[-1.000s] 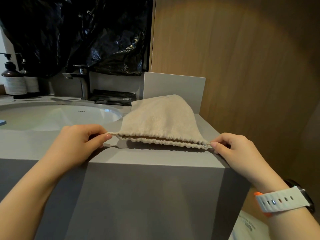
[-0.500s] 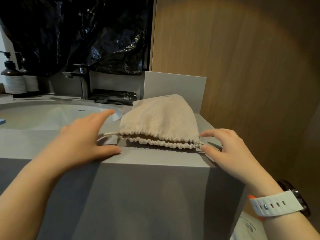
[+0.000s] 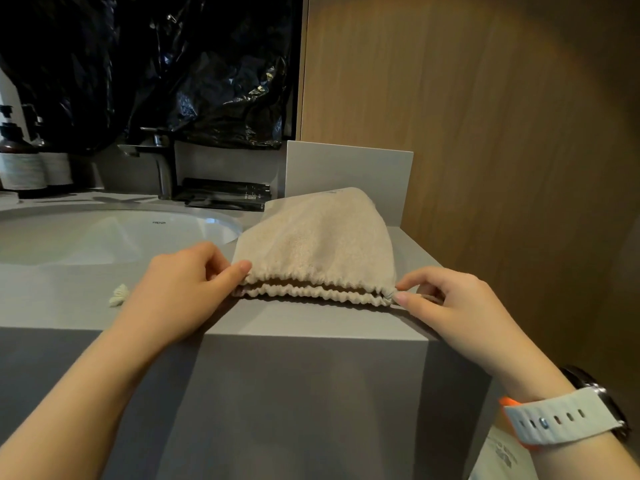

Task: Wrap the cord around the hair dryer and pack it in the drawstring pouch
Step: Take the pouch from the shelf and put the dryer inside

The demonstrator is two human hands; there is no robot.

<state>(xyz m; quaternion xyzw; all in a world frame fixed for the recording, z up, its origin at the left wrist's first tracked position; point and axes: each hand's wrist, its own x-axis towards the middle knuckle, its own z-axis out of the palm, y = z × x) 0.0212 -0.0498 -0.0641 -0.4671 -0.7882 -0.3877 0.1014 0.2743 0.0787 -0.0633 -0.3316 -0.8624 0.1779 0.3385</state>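
Grey countertop (image 3: 311, 327) runs across the view, with a square front edge nearest us and a wood panel (image 3: 485, 133) rising on the right. On the far left we note a white basin (image 3: 104, 237) sunk into the top, a dark faucet (image 3: 161, 161) behind it, pump bottles (image 3: 20, 161) at the far left edge and flat dark sachets (image 3: 225, 197) against the back. Black plastic sheeting (image 3: 156, 64) hangs above the basin. A grey upstand (image 3: 349, 174) stands upright at the far right corner of the counter. The drawstring pouch (image 3: 318, 244), beige cloth, lies on the counter just in front of that upstand, its rounded closed end pointing away and its gathered mouth facing the near edge. The two ruffled hems of the mouth lie one above the other with a thin dark gap between them. The cloth is domed; its contents are hidden from us. The left hand (image 3: 183, 289) pinches the left end of the mouth, thumb on the upper hem and fingers curled behind. The right hand (image 3: 450, 306) pinches the right end between thumb and forefinger, the other fingers curled. A frayed tassel (image 3: 119, 294) lies on the counter just left of the left wrist. A white watch strap (image 3: 561, 420) sits on the right wrist.
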